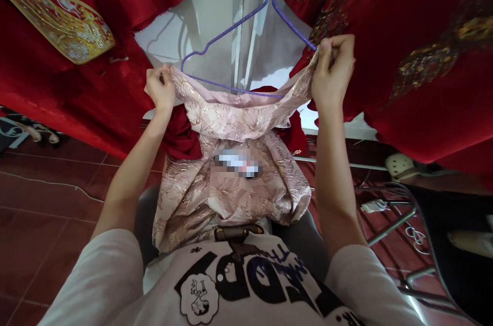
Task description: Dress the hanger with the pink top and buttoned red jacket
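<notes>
A pale pink brocade garment (239,120) with gold floral threads is stretched between my hands, its lower part spread over my lap. My left hand (159,89) is closed on its upper left corner. On the opposite corner my right hand (333,72) pinches the cloth, close to the right end of a purple hanger (231,25). The hanger's lower bar crosses behind the garment's upper edge. On the fabric over my lap lies a small pixelated object (239,163), whose kind I cannot make out. Dark red cloth (183,133) shows beside and behind the garment.
Red garments with gold decoration (65,23) hang at the left, and more sequined red cloth (419,59) hangs at the right. A black chair (450,244) with metal legs stands at the lower right, near a power strip (374,206) and a pale clog (398,166). Red tiles (50,244) cover the floor.
</notes>
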Demonstrator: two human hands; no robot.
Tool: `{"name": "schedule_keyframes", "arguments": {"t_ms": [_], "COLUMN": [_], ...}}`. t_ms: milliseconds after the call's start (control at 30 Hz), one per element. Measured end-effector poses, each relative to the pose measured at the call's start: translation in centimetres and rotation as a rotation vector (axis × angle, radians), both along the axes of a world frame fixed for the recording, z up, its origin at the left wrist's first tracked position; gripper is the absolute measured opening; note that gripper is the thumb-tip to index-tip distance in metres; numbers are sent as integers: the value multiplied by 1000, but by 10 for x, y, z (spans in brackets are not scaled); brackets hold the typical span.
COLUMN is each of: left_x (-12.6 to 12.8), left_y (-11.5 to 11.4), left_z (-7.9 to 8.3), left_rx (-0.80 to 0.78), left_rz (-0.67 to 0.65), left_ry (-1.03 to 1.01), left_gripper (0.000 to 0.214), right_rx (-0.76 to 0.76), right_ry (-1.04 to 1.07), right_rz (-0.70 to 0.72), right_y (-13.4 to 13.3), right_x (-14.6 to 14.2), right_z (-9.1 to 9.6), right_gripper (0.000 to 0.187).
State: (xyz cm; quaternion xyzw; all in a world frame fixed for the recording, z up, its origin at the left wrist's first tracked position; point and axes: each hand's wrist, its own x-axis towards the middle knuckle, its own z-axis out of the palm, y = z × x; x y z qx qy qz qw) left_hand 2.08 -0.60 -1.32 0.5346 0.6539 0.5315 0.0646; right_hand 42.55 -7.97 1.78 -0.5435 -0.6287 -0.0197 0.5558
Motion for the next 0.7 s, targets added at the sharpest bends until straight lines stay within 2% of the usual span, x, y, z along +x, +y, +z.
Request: {"name": "schedule_keyframes", "arguments": {"t_ms": [100,200,333,400,567,700], "left_x": [-1,5,13,15,31,54], "left_y": [0,-3,-11,-14,-9,-8], "left_z": [-3,0,12,20,51,79], "left_rx": [-66,-69,-45,-48,7,98], "left_rz": [-18,-71,2,-11,-250,-393], "left_ry": [-5,-13,-15,1,78,211], "left_gripper": [46,48,41,41,40,42], "right_rx": [50,39,73,99,125,48], "right_ry": [-5,-16,9,20,66,113], "right_rz": [-98,-99,-77,-58,34,56], "right_y": [-1,-3,-5,-6,-5,8], "right_x": [0,-2,-5,-6,-13,-15], "right_z": [1,2,4,5,2,-12], "right_gripper": [27,29,27,27,27,37]}}
